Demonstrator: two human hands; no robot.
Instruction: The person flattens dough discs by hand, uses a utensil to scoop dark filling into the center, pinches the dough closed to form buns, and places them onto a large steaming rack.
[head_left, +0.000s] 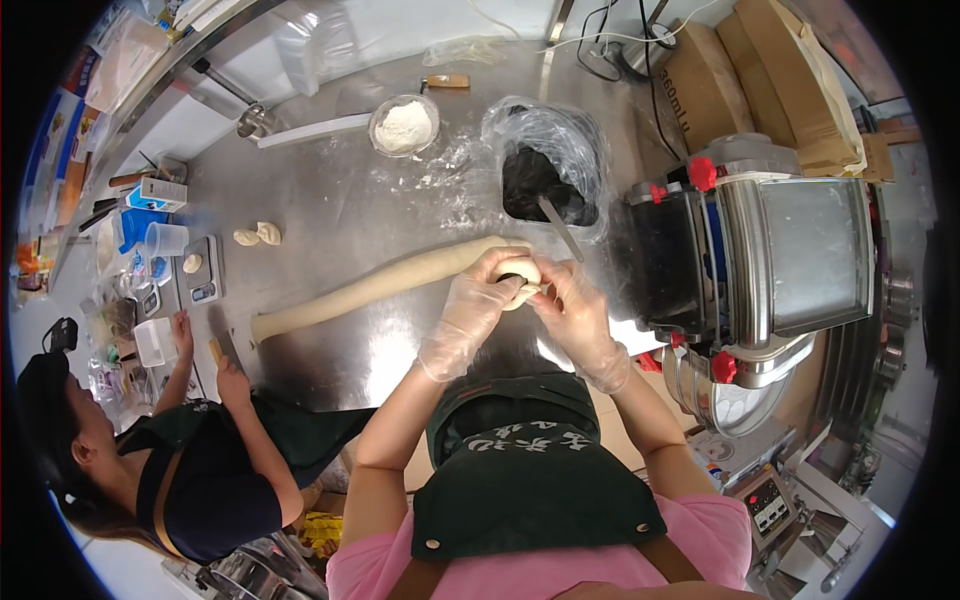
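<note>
Dark green cloth apron [530, 500] with brown straps, worn over a pink shirt [370, 560], lies nearest the camera, below the long, pale, rope-like dough roll [380, 286] that serves as the landmark. That roll rests on the brushed steel table [320, 220], its long axis running from lower left up to the right, where its end comes just behind the person's gloved left hand [475, 310].

Off that right-hand end, a small, round, pale dough piece [522, 267] sits between both hands, a spot of dark filling [513, 279] showing at its mouth. The left hand curls around its left side, thumb at the dark spot; the gloved right hand [578, 315] pinches its right edge with bent fingers. So the piece lies directly between the two sets of fingertips, and the left hand is nearer the roll; whether it touches the roll cannot be told.

Above the roll's right end stands a plastic-lined tub [585, 140] of glossy black paste [535, 180], a flat metal spatula [562, 232] slanting out toward the right hand. Beyond the roll's middle is a round bowl [404, 153] of white powder [406, 124]. Near its left end, a co-worker's hand [232, 385] grasps a wooden-handled scraper [216, 351].
</note>
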